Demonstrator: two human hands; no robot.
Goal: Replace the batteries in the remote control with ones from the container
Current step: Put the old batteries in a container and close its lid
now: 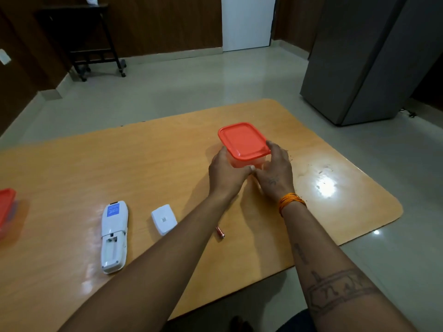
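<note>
A: Where are the hands?

B: Both are on the container (pixel 247 149), a clear tub with an orange lid (pixel 242 140) that is shut, standing toward the far right part of the wooden table (pixel 148 164). The left hand (pixel 226 172) grips its left side, and the right hand (pixel 275 172) wraps the right side with fingers over the lid's near corner. The thumbs meet in front of the tub.

A: And the remote?

B: The remote control (pixel 114 236) lies face down on the near left of the table, well apart from the hands. Its battery bay is open at the near end and looks empty. The white battery cover (pixel 164 219) lies just to its right, not touching it.

A: Any batteries out?

B: One battery (pixel 220 232) lies on the table between the two forearms, partly hidden by the left arm.

A: Anything else?

B: A second tub with an orange lid (pixel 6 207) shows at the left edge, cut off by the frame. The right wrist wears orange thread (pixel 291 201).
</note>
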